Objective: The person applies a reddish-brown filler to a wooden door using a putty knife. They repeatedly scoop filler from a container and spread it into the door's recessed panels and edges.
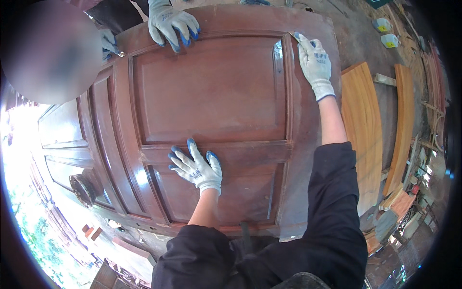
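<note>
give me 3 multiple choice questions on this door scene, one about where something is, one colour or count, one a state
1. Where does the left hand rest?
A. on the door's middle rail
B. on the floor
C. on the orange planks

2. How many gloved hands touch the panelled door?
A. two
B. four
C. six

3. How is the left hand posed?
A. clenched in a fist
B. flat, fingers spread
C. gripping a hammer

1 A: it lies between the panels. 2 B: left hand, right hand and a co-worker's two hands at the far edge. 3 B: palm down, holding nothing.
</note>
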Demonstrator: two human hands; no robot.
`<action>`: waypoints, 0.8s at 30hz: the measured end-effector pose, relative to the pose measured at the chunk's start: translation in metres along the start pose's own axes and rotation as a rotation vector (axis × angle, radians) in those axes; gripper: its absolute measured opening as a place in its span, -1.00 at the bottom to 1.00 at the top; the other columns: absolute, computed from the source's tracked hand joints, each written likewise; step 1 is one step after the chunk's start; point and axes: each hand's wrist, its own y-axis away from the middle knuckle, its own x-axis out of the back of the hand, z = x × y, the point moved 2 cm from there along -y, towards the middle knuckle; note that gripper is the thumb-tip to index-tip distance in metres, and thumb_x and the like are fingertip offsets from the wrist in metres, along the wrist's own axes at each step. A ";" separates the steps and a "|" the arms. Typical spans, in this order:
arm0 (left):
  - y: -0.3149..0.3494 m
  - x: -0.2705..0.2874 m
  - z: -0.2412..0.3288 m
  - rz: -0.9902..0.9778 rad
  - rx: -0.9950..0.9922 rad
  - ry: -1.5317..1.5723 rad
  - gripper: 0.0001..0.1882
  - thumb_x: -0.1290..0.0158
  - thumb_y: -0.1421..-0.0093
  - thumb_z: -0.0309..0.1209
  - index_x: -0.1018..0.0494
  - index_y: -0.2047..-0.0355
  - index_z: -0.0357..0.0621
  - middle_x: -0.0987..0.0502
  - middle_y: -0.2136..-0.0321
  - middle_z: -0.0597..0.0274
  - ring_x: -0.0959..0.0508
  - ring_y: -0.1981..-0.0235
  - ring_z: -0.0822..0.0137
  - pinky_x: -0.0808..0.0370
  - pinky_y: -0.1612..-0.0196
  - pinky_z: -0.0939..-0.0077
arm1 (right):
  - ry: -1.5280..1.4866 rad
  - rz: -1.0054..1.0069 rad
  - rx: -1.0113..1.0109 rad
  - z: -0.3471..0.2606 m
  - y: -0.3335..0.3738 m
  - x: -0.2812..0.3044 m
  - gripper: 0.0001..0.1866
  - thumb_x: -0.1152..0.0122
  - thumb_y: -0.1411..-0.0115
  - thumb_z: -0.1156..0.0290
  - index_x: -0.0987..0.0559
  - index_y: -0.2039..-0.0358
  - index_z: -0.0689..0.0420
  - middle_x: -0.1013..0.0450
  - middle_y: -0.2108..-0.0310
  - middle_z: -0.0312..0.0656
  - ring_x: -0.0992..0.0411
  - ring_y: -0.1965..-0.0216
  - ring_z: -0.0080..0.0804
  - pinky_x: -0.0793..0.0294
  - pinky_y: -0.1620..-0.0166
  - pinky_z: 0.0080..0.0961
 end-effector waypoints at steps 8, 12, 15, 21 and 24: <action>-0.002 -0.001 0.000 -0.017 0.015 0.029 -0.25 -0.03 -0.18 -0.12 -0.15 -0.38 0.10 0.13 -0.42 -0.29 0.16 -0.42 -0.36 0.24 -0.37 -0.39 | -0.029 -0.090 -0.026 0.011 -0.004 -0.004 -0.67 -0.08 -0.34 0.20 -0.54 -0.10 -0.29 -0.49 0.24 0.00 -0.55 0.28 0.02 -0.55 0.25 -0.07; 0.000 -0.004 -0.003 0.002 0.001 0.018 -0.26 -0.03 -0.18 -0.12 -0.15 -0.38 0.11 0.13 -0.42 -0.29 0.17 -0.42 -0.37 0.24 -0.37 -0.40 | 0.026 -0.159 -0.054 -0.004 0.000 0.002 -0.68 -0.06 -0.35 0.19 -0.53 -0.11 -0.28 -0.48 0.19 0.04 -0.55 0.23 0.06 -0.55 0.22 -0.04; 0.000 -0.002 -0.003 -0.019 0.012 0.027 -0.26 -0.02 -0.18 -0.11 -0.15 -0.38 0.11 0.14 -0.42 -0.30 0.16 -0.42 -0.37 0.24 -0.37 -0.40 | -0.017 -0.139 -0.067 -0.003 0.001 0.006 -0.68 -0.06 -0.35 0.19 -0.53 -0.10 -0.27 -0.48 0.19 0.05 -0.54 0.23 0.07 -0.55 0.21 -0.04; 0.000 -0.004 -0.003 -0.013 0.009 0.025 -0.26 -0.01 -0.18 -0.12 -0.14 -0.38 0.11 0.13 -0.42 -0.31 0.16 -0.42 -0.38 0.24 -0.37 -0.41 | -0.009 -0.154 -0.080 0.002 0.003 0.007 -0.68 -0.06 -0.35 0.21 -0.53 -0.11 -0.25 -0.48 0.19 0.06 -0.54 0.23 0.08 -0.55 0.18 -0.04; 0.000 -0.003 -0.004 -0.020 0.014 0.039 -0.26 0.00 -0.18 -0.12 -0.14 -0.38 0.11 0.13 -0.42 -0.31 0.17 -0.42 -0.37 0.26 -0.37 -0.41 | -0.023 -0.099 -0.081 0.007 0.000 0.004 -0.67 -0.06 -0.35 0.23 -0.53 -0.11 -0.24 -0.47 0.19 0.06 -0.54 0.23 0.09 -0.56 0.17 -0.06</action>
